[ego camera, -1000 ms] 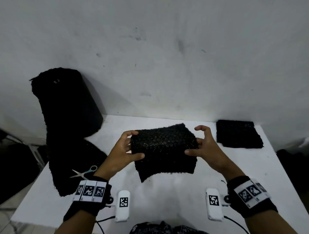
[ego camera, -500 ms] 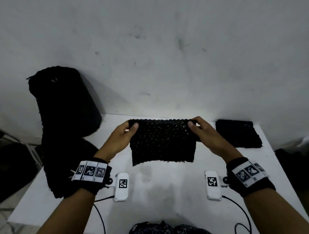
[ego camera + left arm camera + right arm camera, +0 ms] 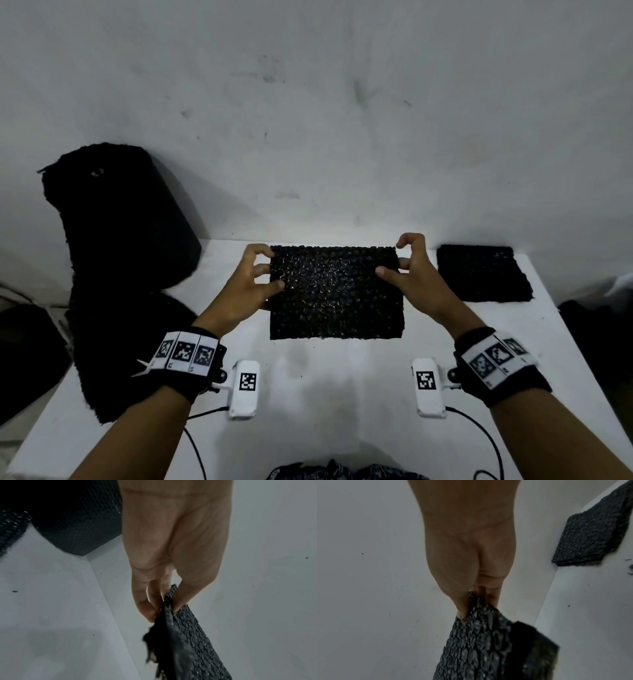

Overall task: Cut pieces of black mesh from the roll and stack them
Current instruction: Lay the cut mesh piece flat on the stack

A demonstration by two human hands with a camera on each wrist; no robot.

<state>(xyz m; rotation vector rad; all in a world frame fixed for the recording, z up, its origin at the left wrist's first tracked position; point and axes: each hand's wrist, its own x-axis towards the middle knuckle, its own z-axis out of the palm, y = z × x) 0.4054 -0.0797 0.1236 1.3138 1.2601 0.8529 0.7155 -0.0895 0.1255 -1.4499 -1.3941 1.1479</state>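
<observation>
Fingers of the left hand [image 3: 248, 289] and right hand [image 3: 416, 274] pinch a mesh piece [image 3: 335, 291]; the stack [image 3: 481, 272] lies rightward, nearer the right hand.

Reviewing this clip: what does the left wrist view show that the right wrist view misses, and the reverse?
Only the left wrist view shows the mesh roll standing at the wall and the left hand pinching the cut mesh piece.

Only the right wrist view shows the stack of cut pieces on the table and the right hand pinching the piece.

Both show that held piece, the white table and the wall.
</observation>
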